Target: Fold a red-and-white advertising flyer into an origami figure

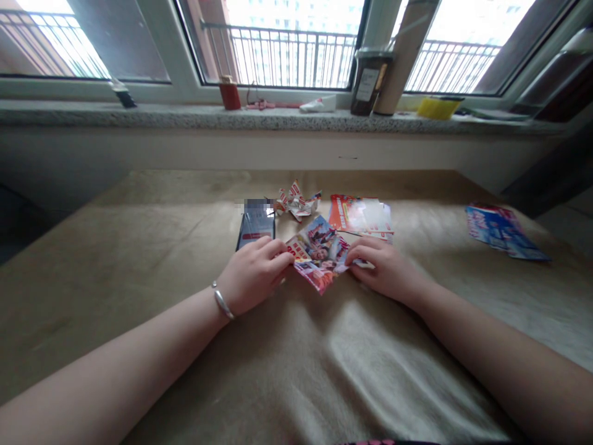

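Observation:
A colourful printed sheet of paper [320, 250], turned cornerwise like a diamond and creased, lies between my two hands on the table. My left hand [254, 272], with a silver bracelet at the wrist, pinches its left corner. At the right corner, the fingers of my right hand [382, 267] are closed on the paper. Just beyond my left hand lies a dark smartphone [257, 221] with its screen lit. A folded paper shape [299, 201] with pointed tips sits behind the sheet. To its right is a stack of orange and white flyers [359, 214].
Blue and red flyers [503, 230] lie fanned at the table's right. The table [139, 259] has a tan, wrinkled cover. On the stone windowsill [176, 117] stand a red container [230, 94], a dark jar [369, 83] and a yellow item [438, 108].

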A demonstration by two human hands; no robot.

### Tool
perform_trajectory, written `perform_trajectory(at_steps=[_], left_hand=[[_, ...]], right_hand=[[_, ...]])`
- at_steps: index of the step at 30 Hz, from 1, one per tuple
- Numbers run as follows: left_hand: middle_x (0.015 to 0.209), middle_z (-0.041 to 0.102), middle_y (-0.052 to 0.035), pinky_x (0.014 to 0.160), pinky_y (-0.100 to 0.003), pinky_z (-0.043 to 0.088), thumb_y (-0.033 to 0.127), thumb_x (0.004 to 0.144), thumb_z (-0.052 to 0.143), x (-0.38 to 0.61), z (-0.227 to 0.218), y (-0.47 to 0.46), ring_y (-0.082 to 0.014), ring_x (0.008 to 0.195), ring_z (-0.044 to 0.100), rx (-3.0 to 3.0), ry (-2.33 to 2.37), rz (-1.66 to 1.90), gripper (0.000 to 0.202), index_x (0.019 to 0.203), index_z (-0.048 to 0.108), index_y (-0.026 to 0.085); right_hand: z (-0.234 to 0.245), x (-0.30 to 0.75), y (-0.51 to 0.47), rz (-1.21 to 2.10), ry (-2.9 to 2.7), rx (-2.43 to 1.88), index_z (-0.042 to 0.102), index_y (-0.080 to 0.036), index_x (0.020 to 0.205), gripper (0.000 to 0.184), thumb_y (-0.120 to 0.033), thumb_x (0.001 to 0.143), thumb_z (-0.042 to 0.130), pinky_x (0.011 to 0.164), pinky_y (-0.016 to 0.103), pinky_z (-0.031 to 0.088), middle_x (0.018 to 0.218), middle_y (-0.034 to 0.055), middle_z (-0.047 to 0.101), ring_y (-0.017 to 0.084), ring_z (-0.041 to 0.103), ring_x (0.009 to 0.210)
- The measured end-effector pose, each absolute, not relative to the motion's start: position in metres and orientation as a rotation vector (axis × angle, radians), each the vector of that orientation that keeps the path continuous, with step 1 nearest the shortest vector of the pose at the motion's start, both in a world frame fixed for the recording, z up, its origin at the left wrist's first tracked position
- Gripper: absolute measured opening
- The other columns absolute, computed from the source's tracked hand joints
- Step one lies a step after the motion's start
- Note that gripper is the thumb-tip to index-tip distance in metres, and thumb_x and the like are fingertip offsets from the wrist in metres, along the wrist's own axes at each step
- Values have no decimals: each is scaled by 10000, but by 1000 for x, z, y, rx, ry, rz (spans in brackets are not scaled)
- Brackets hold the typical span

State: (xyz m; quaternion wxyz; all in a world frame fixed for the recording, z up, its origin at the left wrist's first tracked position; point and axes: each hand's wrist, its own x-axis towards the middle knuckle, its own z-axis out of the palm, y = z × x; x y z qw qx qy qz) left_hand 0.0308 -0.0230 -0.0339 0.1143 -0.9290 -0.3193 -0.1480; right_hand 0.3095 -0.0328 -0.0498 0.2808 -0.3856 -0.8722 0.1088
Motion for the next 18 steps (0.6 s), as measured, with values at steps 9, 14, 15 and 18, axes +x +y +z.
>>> perform_trajectory(at_steps=[9, 14, 15, 18], left_hand=[[1099, 628, -54, 863, -333, 483, 224, 925, 424, 34, -39, -22, -189, 983, 562, -2910, -682, -374, 245, 1062, 626, 202], [1047, 651, -61, 805, -326, 509, 252, 918, 412, 33, -38, -24, -183, 933, 591, -2944, -772, -334, 271, 1061, 638, 206], [1041, 654, -60, 802, -327, 511, 264, 915, 418, 33, -37, -24, -184, 927, 593, -2953, -776, -330, 268, 1051, 641, 203], [1043, 654, -58, 813, -338, 514, 319, 911, 440, 33, -37, -24, -191, 931, 594, -2975, -758, -328, 273, 1044, 639, 188]], right_hand=[[-47, 304, -37, 264, -2543, -859, 628, -206, 839, 139, -132, 824, 512, 782, 290, 483, 914, 54, 651, 154, 580, 853], [-45, 306, -37, 331, -2611, -754, 651, -199, 888, 122, -211, 854, 535, 788, 296, 491, 928, 65, 663, 160, 597, 880], [-46, 306, -37, 344, -2614, -751, 657, -200, 896, 127, -219, 857, 538, 793, 299, 491, 934, 64, 665, 160, 598, 886], [-49, 308, -35, 384, -2595, -742, 675, -206, 899, 139, -231, 865, 542, 802, 297, 490, 942, 56, 667, 151, 598, 888]])
